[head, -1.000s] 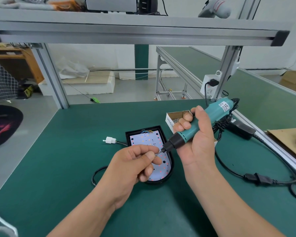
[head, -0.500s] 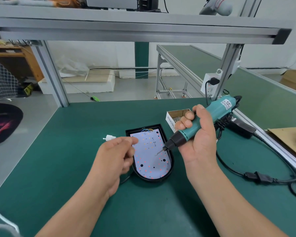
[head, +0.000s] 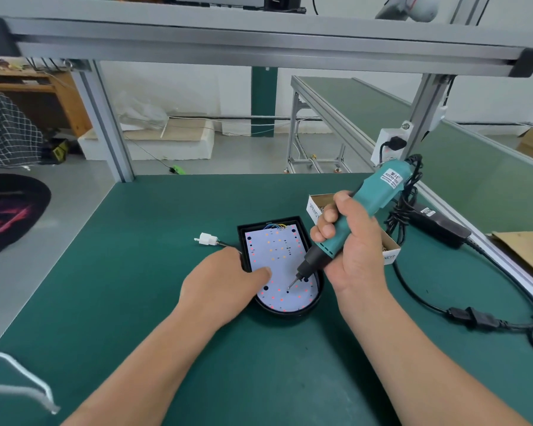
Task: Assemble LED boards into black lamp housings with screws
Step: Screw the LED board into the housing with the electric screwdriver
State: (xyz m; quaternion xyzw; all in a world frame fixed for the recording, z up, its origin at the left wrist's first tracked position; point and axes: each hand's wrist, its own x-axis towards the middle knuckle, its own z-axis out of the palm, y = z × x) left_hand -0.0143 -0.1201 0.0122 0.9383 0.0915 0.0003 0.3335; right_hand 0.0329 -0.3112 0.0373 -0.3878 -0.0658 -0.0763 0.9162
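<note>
A black lamp housing (head: 290, 312) lies on the green bench, with a white LED board (head: 277, 256) seated inside it. My left hand (head: 222, 281) rests on the housing's left rim, a straight finger pressing on the board. My right hand (head: 351, 250) grips a teal electric screwdriver (head: 373, 198), tilted down to the left. Its bit tip (head: 290, 287) touches a hole near the board's rounded near end. Whether a screw sits on the bit I cannot tell.
A small cardboard box of screws (head: 391, 250) sits behind my right hand. The housing's white connector (head: 205, 239) lies to its left. Black power cables and an adapter (head: 437, 222) run along the right edge. An aluminium frame (head: 105, 124) stands at the bench's back.
My left hand left the bit tip, drew back to the left, then came down onto the board's left side. The screwdriver tilted down until its bit reached the board.
</note>
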